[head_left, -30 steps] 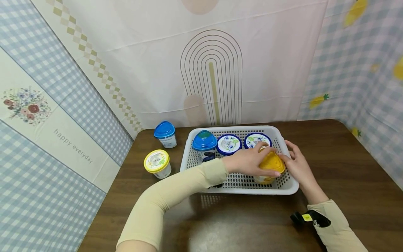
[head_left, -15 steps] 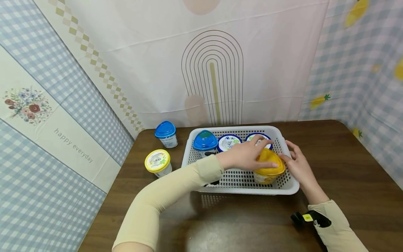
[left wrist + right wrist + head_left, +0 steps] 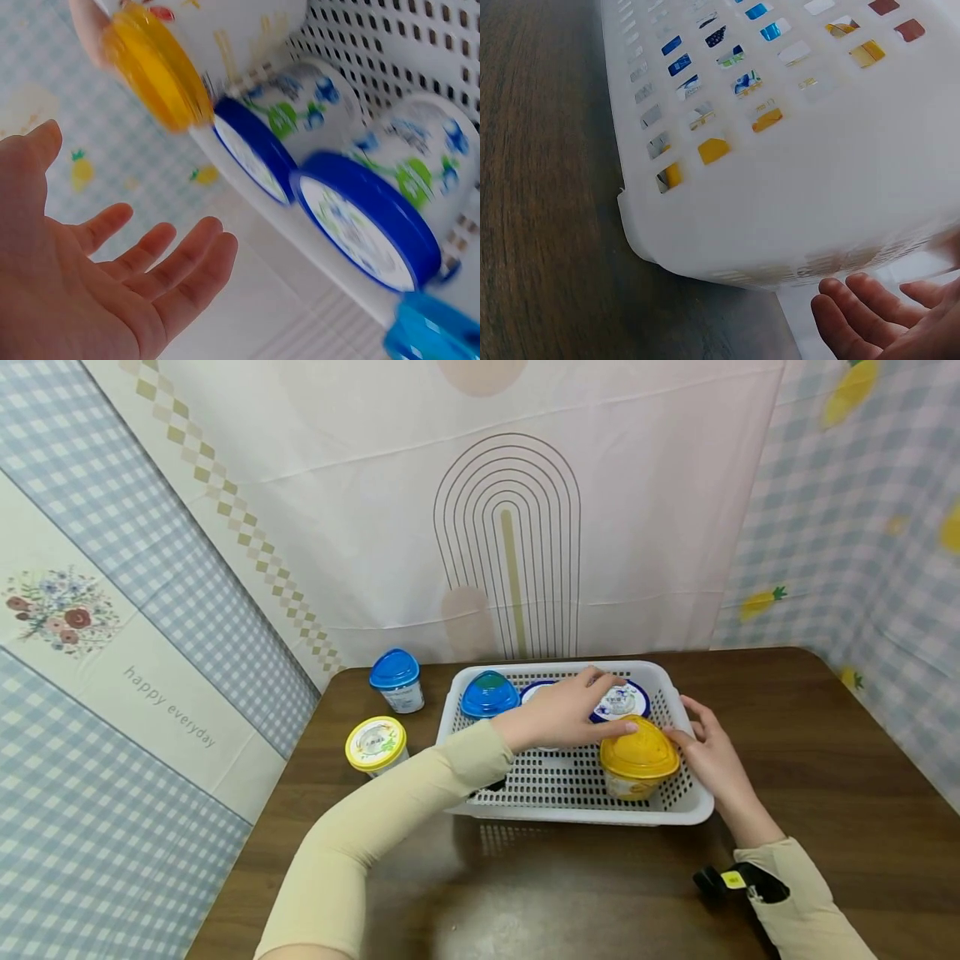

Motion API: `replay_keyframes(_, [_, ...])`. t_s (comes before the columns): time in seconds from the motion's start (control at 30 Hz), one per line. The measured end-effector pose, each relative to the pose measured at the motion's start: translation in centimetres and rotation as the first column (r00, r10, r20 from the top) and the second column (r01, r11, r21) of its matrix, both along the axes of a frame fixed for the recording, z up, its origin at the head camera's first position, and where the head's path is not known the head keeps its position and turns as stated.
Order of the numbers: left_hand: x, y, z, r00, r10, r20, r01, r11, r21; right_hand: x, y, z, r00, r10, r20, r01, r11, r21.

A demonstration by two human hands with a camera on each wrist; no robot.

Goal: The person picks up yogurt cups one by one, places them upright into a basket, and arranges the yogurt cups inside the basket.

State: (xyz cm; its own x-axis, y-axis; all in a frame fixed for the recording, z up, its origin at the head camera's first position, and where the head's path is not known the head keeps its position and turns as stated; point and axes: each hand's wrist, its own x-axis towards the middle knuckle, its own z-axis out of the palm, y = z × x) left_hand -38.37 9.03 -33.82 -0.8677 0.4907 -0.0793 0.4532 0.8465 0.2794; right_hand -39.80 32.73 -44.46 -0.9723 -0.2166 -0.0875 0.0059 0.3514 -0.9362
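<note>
Nearest me in the basket (image 3: 577,816), at its near right corner, is the yellow tub (image 3: 637,756), standing on the floor of it. My right hand (image 3: 710,760) straddles the basket's right wall, thumb over the rim close by the tub and fingers outside; I can't tell whether it squeezes the rim or only rests there. My left hand (image 3: 566,714) hangs over the basket with fingers and thumb spread apart, holding nothing, the thumb just beside the tub's lid. I'd judge the main risk is that thumb catching the lid and tipping the tub, or my left sleeve (image 3: 397,810), low across the basket's left side, knocking a cup; too much weight from my right hand could tilt the basket itself. The tub's domed lid points up, and its long axis, so far as a squat shape has one, looks upright. Left of the basket stands a flat-lidded yellow cup (image 3: 376,745). Along the basket's far side are the two dark blue-lidded cups (image 3: 360,225) and a domed blue cup (image 3: 489,695); another blue cup (image 3: 395,671) stands beyond the basket's left end.
</note>
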Motion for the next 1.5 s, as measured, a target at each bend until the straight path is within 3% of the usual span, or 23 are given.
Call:
replay_keyframes(0.4, [-0.1, -5.9, 1.8, 0.992, 0.088, -0.093, -0.088, 0.996, 0.013, 0.0, 0.1, -0.3, 1.0, -0.006, -0.002, 0.006, 1.0, 0.002])
replay_keyframes(0.6, [-0.1, -9.5, 2.8, 0.978, 0.186, -0.098, -0.185, 0.983, 0.013, -0.8, -0.6, -0.8, 1.0, 0.001, 0.006, -0.001, 1.0, -0.01])
replay_keyframes(0.83, [0.2, -14.9, 4.0, 0.95, 0.294, -0.107, -0.293, 0.956, 0.026, -2.4, -2.1, -1.9, 1.0, 0.028, 0.004, -0.028, 0.999, -0.033])
replay_keyframes(1.03, [0.9, -19.5, 5.9, 0.909, 0.378, -0.174, -0.374, 0.926, 0.054, -3.5, -3.2, -2.7, 0.999, 0.049, 0.002, -0.049, 0.998, -0.039])
replay_keyframes(1.5, [4.5, -25.3, 11.1, 0.834, 0.504, -0.224, -0.486, 0.864, 0.132, -3.7, -3.1, -2.7, 0.998, 0.051, 0.032, -0.05, 0.998, -0.033])
